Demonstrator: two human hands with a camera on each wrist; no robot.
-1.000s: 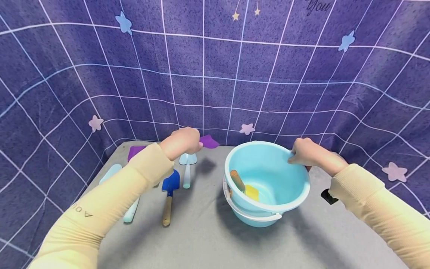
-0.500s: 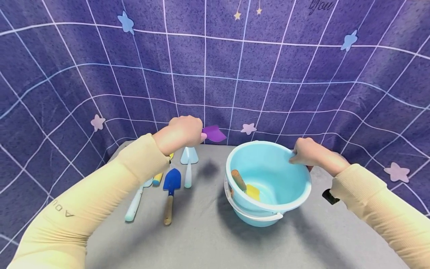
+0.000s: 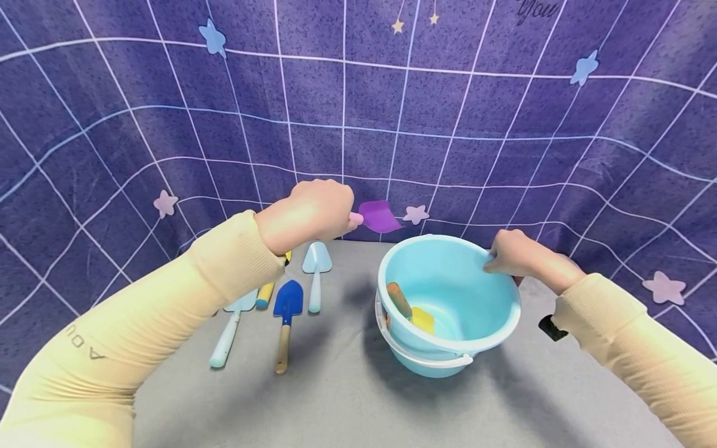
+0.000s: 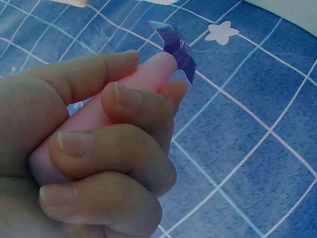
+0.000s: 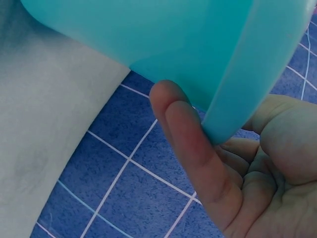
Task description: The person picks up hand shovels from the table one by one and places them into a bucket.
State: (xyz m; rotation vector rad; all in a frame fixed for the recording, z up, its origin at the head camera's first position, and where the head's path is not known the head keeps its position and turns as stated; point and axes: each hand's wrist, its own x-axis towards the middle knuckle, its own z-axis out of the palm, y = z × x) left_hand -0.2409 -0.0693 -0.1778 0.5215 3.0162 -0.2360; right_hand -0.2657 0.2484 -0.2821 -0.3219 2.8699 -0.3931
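My left hand (image 3: 313, 210) grips the pink handle (image 4: 143, 72) of a small trowel, its fingers curled round it in the left wrist view. The trowel's purple blade (image 3: 379, 216) points right, held above the table near the back curtain. A light blue bucket (image 3: 465, 274) leans toward the left, its white handle (image 3: 426, 361) hanging down the front. My right hand (image 3: 518, 255) pinches the bucket's right rim between thumb and fingers, as the right wrist view (image 5: 218, 148) also shows. Inside the bucket lie a wooden handle (image 3: 399, 300) and a yellow piece (image 3: 422, 319), apparently one tool.
Left on the grey table (image 3: 347, 386) lie a blue trowel (image 3: 288, 302) with a wooden handle, two pale blue tools (image 3: 316, 274) and a yellow tool (image 3: 266, 295) partly under my sleeve. A black object (image 3: 552, 328) lies near my right sleeve. Purple curtain surrounds the table.
My left hand has risen and moved right with the purple trowel, uncovering more of the tools at left. The right hand and bucket have hardly moved.
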